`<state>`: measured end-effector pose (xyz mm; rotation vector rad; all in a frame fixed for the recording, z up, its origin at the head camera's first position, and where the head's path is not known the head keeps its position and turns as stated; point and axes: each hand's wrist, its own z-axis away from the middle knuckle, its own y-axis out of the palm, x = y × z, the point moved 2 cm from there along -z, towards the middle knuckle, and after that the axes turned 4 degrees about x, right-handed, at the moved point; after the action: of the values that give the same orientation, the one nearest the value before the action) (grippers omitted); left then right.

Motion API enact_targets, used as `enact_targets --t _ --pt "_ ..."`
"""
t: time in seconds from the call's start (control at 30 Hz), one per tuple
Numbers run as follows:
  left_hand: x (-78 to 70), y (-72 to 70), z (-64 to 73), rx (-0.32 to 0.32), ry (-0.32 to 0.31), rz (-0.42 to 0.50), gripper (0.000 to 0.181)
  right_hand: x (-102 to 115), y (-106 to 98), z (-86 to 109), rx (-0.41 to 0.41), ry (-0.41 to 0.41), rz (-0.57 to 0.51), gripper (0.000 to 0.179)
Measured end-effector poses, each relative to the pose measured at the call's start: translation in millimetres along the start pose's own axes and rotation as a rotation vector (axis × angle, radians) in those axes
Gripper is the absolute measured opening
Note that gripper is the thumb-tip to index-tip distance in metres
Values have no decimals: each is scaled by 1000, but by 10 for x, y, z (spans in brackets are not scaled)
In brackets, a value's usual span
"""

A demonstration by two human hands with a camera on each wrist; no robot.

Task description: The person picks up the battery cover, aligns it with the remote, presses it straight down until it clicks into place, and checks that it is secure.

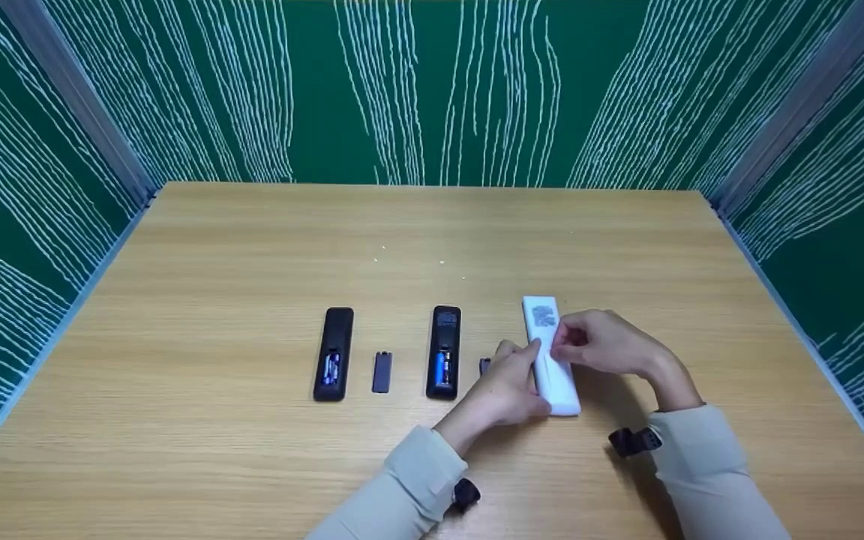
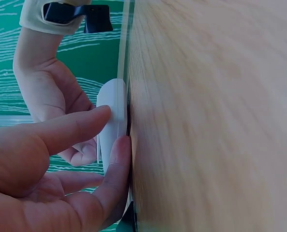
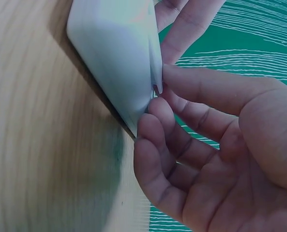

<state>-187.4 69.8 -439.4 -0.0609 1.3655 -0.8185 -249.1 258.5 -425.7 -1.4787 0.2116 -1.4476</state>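
While your left hand (image 1: 505, 384) grips the white remote (image 1: 540, 328) lying between your hands, your right hand (image 1: 610, 343) pinches its lifted cover (image 3: 156, 63). The remote should feel light, stiff, slightly slippery; steady its sides and take the thin, likely fragile cover by its free edge.

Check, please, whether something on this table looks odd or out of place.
Yes, slightly. Small pale specks lie scattered on the table farther back than the white remote, like stray debris, though too small to identify. The remote's cover stands raised near the right hand, so it is not flush. I see no clear damage.
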Motion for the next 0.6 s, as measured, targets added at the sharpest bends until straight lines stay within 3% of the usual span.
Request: enact_targets --t 0.27,0.6 --pt "5 4 -12 -1 -13 -2 101 1 -8 5 5 37 0 15" --pt "4 12 -19 -6 -6 7 100 -4 -13 42 58 127 -84 22"
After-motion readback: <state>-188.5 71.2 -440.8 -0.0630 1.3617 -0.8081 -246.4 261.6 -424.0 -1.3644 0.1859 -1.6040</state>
